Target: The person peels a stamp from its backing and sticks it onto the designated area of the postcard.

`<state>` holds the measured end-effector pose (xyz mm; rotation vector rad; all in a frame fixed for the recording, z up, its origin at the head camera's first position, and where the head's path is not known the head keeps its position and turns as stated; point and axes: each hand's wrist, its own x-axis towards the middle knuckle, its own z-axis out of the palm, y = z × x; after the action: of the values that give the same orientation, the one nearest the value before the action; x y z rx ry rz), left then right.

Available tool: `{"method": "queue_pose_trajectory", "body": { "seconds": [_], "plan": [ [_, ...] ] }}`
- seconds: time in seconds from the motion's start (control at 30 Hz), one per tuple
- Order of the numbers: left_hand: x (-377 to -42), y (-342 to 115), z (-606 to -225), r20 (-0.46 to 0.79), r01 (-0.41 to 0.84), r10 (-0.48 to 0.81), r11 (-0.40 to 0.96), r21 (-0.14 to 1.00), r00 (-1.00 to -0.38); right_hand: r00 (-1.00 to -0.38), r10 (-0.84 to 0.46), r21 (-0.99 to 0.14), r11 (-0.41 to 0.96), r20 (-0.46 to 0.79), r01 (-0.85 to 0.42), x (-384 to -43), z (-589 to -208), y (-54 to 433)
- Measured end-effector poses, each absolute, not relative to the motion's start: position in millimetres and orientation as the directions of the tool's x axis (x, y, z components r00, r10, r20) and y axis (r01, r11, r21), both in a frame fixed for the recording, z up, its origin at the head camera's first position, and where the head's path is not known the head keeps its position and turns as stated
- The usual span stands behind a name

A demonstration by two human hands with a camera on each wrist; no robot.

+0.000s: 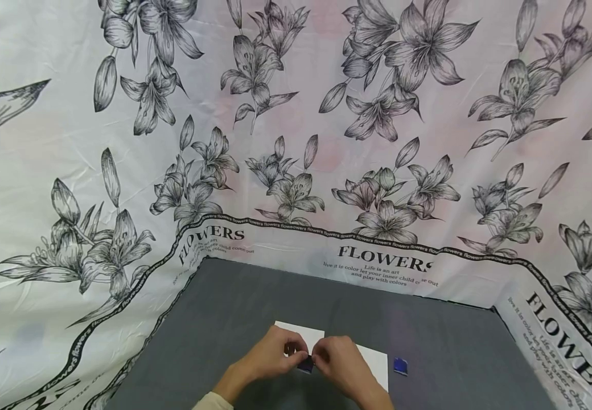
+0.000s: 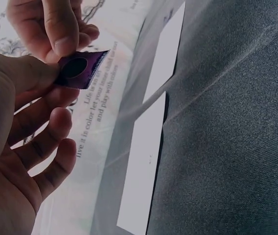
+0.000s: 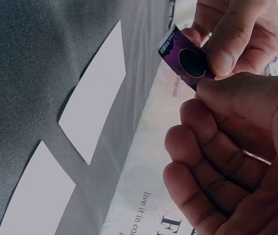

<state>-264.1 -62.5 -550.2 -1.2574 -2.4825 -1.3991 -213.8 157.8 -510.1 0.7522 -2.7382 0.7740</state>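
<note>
A small purple packet (image 1: 305, 365) with a dark oval on its face and a crimped edge is held between both hands, above the grey cloth. My left hand (image 1: 270, 354) pinches it between thumb and index finger. On the same upper part, my right hand (image 1: 344, 365) pinches it too, the two thumbs close together. In the left wrist view the packet (image 2: 75, 68) looks whole, though fingertips cover one edge. The right wrist view shows printing along the free end of the packet (image 3: 185, 58); no tear is visible.
Two white cards, one behind the hands (image 1: 303, 331) and one by the right forearm (image 1: 378, 361), lie flat on the grey cloth (image 1: 234, 307). A second purple-blue packet (image 1: 401, 366) lies right of them. Flower-printed curtains (image 1: 296, 250) enclose the back and sides.
</note>
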Motion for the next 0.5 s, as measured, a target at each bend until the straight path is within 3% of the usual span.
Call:
{"method": "queue_pose_trajectory", "body": {
  "seconds": [0.5],
  "plan": [
    [-263.2, -69.7, -549.9, 0.371, 0.618, 0.586, 0.300, 0.727, -0.721, -0.877, -0.388, -0.490, 0.728, 0.283, -0.480, -213.0, -511.1, 163.3]
  ]
}}
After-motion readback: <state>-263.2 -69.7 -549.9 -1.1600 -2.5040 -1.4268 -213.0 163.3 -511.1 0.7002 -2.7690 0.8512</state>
